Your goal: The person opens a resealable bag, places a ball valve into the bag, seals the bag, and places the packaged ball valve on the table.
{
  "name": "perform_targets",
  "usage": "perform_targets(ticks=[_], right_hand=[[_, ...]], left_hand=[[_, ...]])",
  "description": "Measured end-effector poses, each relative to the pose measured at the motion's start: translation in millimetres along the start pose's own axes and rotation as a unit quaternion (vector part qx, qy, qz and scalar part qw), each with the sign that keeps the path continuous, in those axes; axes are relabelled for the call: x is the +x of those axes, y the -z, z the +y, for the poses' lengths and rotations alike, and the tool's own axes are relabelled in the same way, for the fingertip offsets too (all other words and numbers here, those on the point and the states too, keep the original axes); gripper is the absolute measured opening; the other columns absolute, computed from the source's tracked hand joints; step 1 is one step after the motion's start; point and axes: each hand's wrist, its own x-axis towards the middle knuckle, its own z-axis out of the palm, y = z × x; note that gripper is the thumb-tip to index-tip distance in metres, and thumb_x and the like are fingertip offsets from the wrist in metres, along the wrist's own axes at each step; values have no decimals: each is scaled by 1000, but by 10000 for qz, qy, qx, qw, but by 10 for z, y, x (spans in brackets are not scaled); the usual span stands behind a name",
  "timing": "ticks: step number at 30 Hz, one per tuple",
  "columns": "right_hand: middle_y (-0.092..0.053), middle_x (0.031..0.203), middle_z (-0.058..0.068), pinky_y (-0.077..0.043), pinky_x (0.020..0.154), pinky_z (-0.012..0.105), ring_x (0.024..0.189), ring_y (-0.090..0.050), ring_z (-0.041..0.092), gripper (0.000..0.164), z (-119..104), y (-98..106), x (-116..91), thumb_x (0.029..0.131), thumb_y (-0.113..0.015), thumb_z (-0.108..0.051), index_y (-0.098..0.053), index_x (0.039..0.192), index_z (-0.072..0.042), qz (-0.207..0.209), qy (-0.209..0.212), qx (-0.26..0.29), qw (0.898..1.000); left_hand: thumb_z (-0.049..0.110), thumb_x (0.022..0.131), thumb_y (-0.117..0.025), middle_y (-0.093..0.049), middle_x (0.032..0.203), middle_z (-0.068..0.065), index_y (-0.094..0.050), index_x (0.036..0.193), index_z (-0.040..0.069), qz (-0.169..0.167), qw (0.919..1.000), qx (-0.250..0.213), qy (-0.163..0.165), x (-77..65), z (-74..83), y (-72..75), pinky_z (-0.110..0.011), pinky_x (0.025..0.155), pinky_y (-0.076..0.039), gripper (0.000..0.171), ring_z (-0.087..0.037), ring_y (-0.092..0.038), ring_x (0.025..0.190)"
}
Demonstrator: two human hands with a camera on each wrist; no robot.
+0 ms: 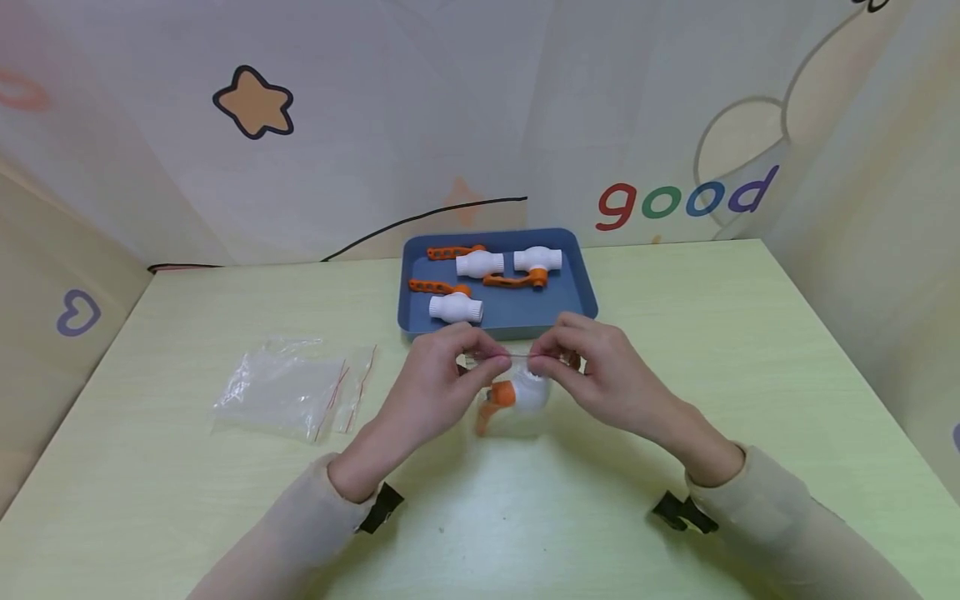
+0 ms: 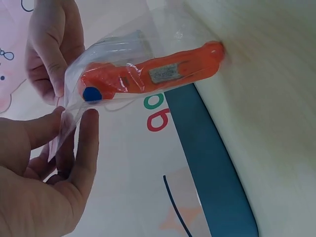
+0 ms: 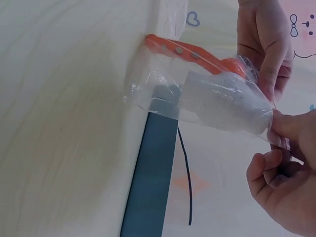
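I see the fingers (image 1: 486, 373) of the left hand (image 1: 435, 383) and right hand (image 1: 606, 377) pinch a clear bag (image 2: 168, 38) enclosing a white-and-orange valve (image 1: 530, 393).

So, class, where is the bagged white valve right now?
In the head view, the bagged white valve is just below centre, between the left hand and right hand, this side of the blue tray.

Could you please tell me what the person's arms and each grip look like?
The left sleeve and right sleeve are pale beige, each with a small black piece at its cuff. The left grip and right grip wear no gloves.
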Motion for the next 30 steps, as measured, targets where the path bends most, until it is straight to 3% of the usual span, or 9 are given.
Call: perform_targets(ticks=[6, 11, 16, 23, 30], right_hand=[[-56, 80, -9, -43, 56, 24, 69, -53, 7, 11, -16, 42, 5, 83, -76, -11, -71, 93, -12, -44, -2, -140, 9999], [-58, 77, -11, -42, 56, 23, 68, -52, 6, 12, -20, 64, 31, 79, -80, -15, -73, 89, -14, 309, 135, -373, 9987], [-58, 75, -13, -46, 57, 23, 67, -53, 6, 12, -15, 88, 49, 78, -81, -16, -72, 85, -16, 525, 45, -273, 9982], [-63, 84, -11, -53, 65, 26, 74, -58, 7, 14, 4, 112, 36, 82, -77, -10, -73, 95, -13, 478, -193, 75, 9986], [-64, 86, -10, -53, 62, 26, 70, -58, 9, 15, 30, 113, 31, 84, -75, -7, -73, 98, -10, 587, -205, 270, 9977]], left_hand=[[18, 88, -71, -64, 79, 12, -73, 86, 15, 84, 9998, 180, -7, 10, 38, 21, -25, 58, -50, 4, -3, -56, 65], [17, 91, -68, -63, 81, 10, -70, 88, 13, 75, 9997, 212, -139, 15, 44, 30, -24, 62, -51, 5, -3, -57, 70], [13, 93, -64, -61, 85, 3, -66, 93, 10, 45, 9995, 53, -294, 12, 47, 36, -23, 63, -52, 4, -5, -61, 71], [9, 94, -62, -61, 86, -1, -65, 96, 6, -25, 9994, -337, -82, 17, 54, 54, -23, 62, -54, 5, -7, -64, 65], [7, 95, -60, -64, 91, -8, -62, 99, 3, -202, 9958, -862, 221, 31, 25, 62, -30, 65, -57, 7, -10, -67, 69]])
